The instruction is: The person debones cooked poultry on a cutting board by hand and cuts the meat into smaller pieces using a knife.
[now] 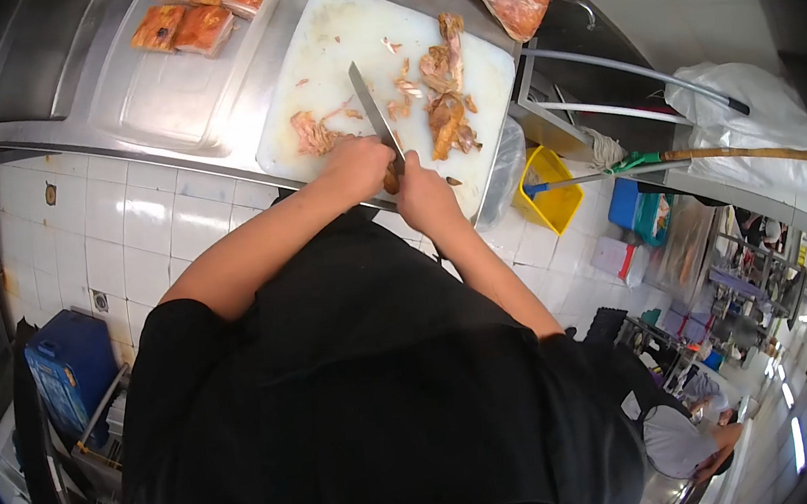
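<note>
Right hand (429, 193) gripped the knife (371, 105); left hand's (363, 166) hold, couldn't tell; meat shreds (313, 134) lay loose, bigger chunks (447, 128) remained.

Steel counter (273, 58), cutting board (315, 61) and meat (447, 128) suggest a commercial kitchen.

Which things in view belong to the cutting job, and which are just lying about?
In use:
- knife, in the right hand
- white cutting board
- meat pieces on it

Apparently just lying about:
- yellow bucket
- blue bin
- wooden pole
</note>
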A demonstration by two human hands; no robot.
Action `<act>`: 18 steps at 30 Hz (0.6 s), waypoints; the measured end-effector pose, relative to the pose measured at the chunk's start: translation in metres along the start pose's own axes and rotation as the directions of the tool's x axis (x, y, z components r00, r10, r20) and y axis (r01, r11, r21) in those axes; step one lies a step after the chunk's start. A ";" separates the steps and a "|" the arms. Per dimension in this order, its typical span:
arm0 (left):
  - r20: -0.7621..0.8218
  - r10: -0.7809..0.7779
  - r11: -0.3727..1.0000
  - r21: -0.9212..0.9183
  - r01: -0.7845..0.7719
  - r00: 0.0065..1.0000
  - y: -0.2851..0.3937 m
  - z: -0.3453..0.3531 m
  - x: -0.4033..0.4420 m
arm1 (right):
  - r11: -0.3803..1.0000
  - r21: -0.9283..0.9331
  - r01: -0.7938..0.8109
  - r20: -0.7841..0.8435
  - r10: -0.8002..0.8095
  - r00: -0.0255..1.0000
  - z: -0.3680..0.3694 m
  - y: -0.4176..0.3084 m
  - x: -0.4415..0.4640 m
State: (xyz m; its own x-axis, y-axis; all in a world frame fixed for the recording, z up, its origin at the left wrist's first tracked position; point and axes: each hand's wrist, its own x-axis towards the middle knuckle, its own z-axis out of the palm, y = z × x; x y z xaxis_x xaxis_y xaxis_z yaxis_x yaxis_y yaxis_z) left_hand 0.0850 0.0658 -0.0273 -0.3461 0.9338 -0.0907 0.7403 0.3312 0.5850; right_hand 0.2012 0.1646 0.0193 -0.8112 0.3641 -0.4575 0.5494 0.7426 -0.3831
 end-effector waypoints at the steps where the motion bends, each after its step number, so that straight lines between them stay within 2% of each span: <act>1: -0.005 0.000 1.000 -0.003 0.000 1.000 0.000 0.001 0.001 | 0.999 0.036 0.014 -0.047 -0.012 0.999 0.002 0.001 0.006; 5: -0.023 0.016 1.000 -0.017 -0.016 1.000 -0.002 -0.001 0.000 | 0.998 0.012 0.059 -0.046 -0.058 0.997 -0.009 0.003 0.007; 7: -0.061 0.018 1.000 -0.018 -0.020 0.998 -0.002 0.002 -0.003 | 0.999 -0.036 0.014 0.062 -0.011 0.998 -0.029 -0.003 -0.004; 10: -0.078 0.015 1.000 -0.020 -0.016 0.997 -0.003 0.003 0.000 | 0.999 0.017 -0.036 -0.001 0.036 0.999 0.006 0.000 0.001; 13: -0.041 0.019 0.999 -0.029 -0.020 0.999 -0.003 0.008 -0.005 | 1.000 0.020 -0.009 0.003 0.009 1.000 -0.002 0.001 -0.002; 15: -0.081 0.042 0.999 -0.004 -0.043 0.996 -0.005 0.006 -0.001 | 1.000 -0.014 -0.001 0.028 0.002 1.000 -0.019 0.000 -0.001; 18: -0.063 0.043 0.998 0.039 -0.041 0.997 -0.007 0.008 -0.001 | 0.997 0.058 -0.051 -0.025 0.052 0.998 0.009 0.001 -0.001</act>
State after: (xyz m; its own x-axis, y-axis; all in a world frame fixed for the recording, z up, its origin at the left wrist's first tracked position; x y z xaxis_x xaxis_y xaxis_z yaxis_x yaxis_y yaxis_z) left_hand 0.0851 0.0633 -0.0378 -0.3494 0.9368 -0.0148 0.7754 0.2980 0.5567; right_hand 0.2042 0.1607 0.0121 -0.7862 0.4166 -0.4565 0.6006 0.6891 -0.4054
